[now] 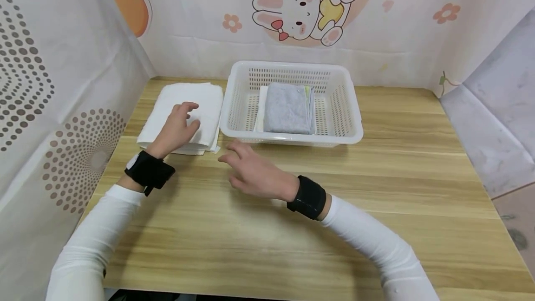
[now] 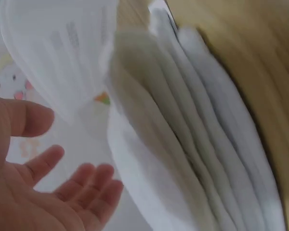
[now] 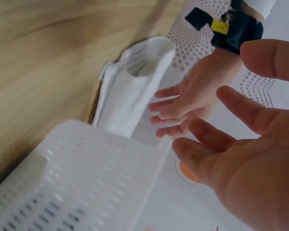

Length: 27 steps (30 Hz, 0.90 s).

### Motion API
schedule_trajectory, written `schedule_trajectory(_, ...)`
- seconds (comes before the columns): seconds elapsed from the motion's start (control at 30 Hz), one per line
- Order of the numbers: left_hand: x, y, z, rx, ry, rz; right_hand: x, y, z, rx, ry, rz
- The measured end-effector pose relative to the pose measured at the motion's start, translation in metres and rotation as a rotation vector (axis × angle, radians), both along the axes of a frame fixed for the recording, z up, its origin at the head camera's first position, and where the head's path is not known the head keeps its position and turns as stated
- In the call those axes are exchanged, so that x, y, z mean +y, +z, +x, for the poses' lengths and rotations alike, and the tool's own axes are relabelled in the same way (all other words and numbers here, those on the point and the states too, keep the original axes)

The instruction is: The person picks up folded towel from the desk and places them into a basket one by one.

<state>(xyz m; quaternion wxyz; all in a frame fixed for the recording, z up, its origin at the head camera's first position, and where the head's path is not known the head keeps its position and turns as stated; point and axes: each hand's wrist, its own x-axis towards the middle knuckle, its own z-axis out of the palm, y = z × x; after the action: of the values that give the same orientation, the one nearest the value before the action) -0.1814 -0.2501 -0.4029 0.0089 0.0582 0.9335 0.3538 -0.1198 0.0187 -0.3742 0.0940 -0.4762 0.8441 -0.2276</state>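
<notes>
A folded white towel [image 1: 202,99] lies on the left of the table, its several stacked layers showing in the left wrist view. Over this towel is my left hand [image 1: 175,127], fingers loosely bent and holding nothing; the left wrist view shows its fingers [image 2: 106,197] spread beside the towel's folds. My right hand [image 1: 261,173] hovers in front of the white plastic basket [image 1: 292,139], with relaxed fingers and nothing in its grasp. Inside the basket sits a folded grey cloth [image 1: 286,108], next to a whitish cloth [image 1: 261,110] and a strip of yellow-green.
The wooden table [image 1: 418,175] extends to the right and toward the front edge. Behind it hangs a white curtain [image 1: 188,13] with a cartoon rabbit, and a dotted white cloth [image 1: 96,73] hangs along the left side. The basket stands right beside the towel.
</notes>
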Motion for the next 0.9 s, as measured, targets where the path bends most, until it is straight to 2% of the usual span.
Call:
schedule_trajectory(0.27, -0.025, -0.004, -0.011, -0.023, 0.193, -0.02, -0.012, -0.011, -0.007, -0.054, -0.016, 0.049)
schedule_trajectory(0.53, -0.037, -0.008, -0.012, -0.038, 0.298, -0.081, -0.029, -0.022, -0.013, -0.155, -0.092, 0.091)
schedule_trajectory(0.7, -0.04, -0.011, -0.014, -0.066, 0.33, -0.12, -0.036, -0.027, -0.017, -0.209, -0.145, 0.113)
schedule_trajectory(0.9, -0.045, -0.013, -0.016, -0.158, 0.286, -0.169, -0.043, -0.031, -0.02, -0.249, -0.179, 0.125)
